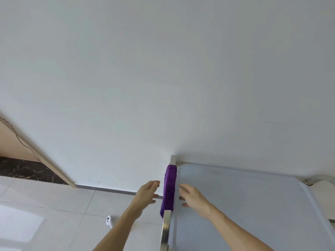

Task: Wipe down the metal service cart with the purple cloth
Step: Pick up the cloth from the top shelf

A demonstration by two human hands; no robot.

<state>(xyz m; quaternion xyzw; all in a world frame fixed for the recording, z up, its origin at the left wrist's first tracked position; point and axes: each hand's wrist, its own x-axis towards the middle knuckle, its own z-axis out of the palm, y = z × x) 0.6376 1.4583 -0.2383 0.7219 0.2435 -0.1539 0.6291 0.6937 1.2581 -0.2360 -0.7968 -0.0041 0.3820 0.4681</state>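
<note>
We see the folded purple cloth (pixel 169 189) draped over the square steel side rail (pixel 165 230) of the metal service cart (pixel 244 205), at its left edge. Our left hand (pixel 146 193) sits just left of the cloth, our right hand (pixel 193 197) just right, above the cart top. Both hands are spread, empty, fingers loosely extended.

We are facing a plain white wall (pixel 163 69) filling most of the view. We are seeing pale floor tiles (pixel 54 205) running along its grey baseboard (pixel 108 189), a dark marbled threshold (pixel 27 169) lying beside a beige door frame (pixel 45 158) at left, and daylight brightening the tiles.
</note>
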